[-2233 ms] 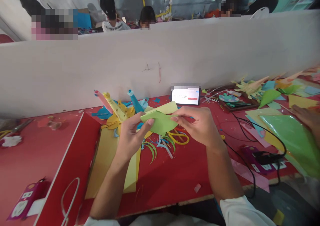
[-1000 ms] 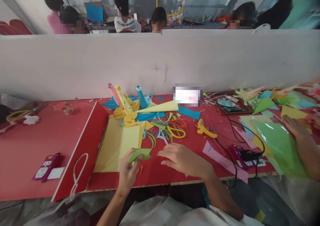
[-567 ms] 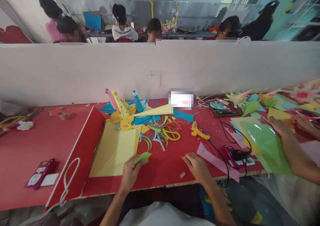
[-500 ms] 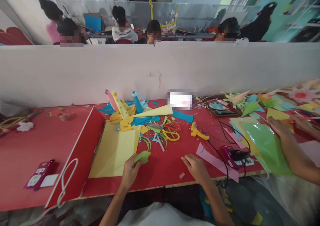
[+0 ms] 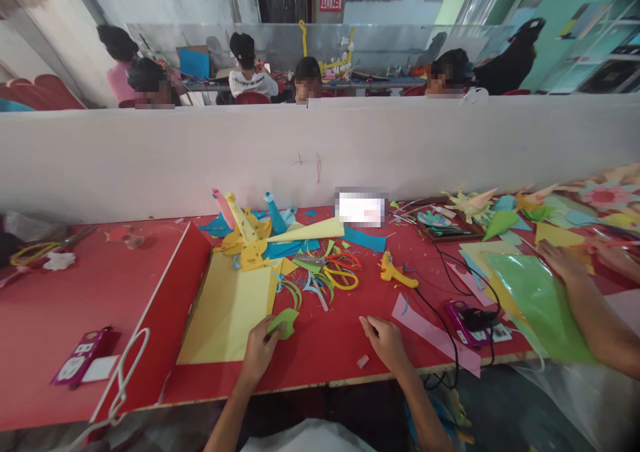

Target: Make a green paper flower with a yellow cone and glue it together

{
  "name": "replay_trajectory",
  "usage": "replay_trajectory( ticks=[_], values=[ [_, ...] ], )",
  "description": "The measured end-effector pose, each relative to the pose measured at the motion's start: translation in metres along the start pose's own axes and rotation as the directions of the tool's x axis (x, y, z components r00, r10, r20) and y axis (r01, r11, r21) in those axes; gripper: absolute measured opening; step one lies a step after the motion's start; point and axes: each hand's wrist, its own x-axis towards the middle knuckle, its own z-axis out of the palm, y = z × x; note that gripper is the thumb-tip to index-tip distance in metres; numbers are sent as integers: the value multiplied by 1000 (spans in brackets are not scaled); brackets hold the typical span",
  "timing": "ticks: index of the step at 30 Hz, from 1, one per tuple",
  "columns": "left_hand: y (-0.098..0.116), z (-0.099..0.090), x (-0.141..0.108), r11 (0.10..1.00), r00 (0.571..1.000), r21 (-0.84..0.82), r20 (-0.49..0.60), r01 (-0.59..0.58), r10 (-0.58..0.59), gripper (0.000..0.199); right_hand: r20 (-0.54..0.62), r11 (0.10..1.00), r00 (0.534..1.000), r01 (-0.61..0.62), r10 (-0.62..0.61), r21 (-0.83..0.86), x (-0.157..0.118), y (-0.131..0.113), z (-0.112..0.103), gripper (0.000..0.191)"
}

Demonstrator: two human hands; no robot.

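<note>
We count: left hand, grip pinched on a green paper piece over the desk; right hand, loosely curled, nothing visibly held; paper cones rolled, yellow sheet apparently uncut

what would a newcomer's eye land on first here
Probably the bright screen, propped at the foot of the white partition. To its left, a pink cone, a yellow cone and a blue cone stick up. Nearer, the left hand holds green paper over the red table.
</note>
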Motion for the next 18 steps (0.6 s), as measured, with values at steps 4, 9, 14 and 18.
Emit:
replay_trajectory(
  ticks=[4, 9, 14, 18],
  values=[
    [-1, -1, -1, 1000, 1000, 24, 3, -16, 16, 45, 19, 993, 997, -77, 75, 88, 3, -4, -5, 71],
    [-7, -2, -3, 999, 1000, 47, 9, -17, 17, 42, 40, 965, 987, -162, 158, 205, 5, -8, -11, 70],
    [-7, -2, -4, 998, 999, 48, 15, -42, 41, 42, 35, 952, 983, -184, 181, 243, 5, -10, -11, 71],
    [-6, -3, -4, 998, 999, 47, 3, -50, 50, 41, 32, 952, 984, -179, 176, 248, 5, -11, -11, 70]
  ],
)
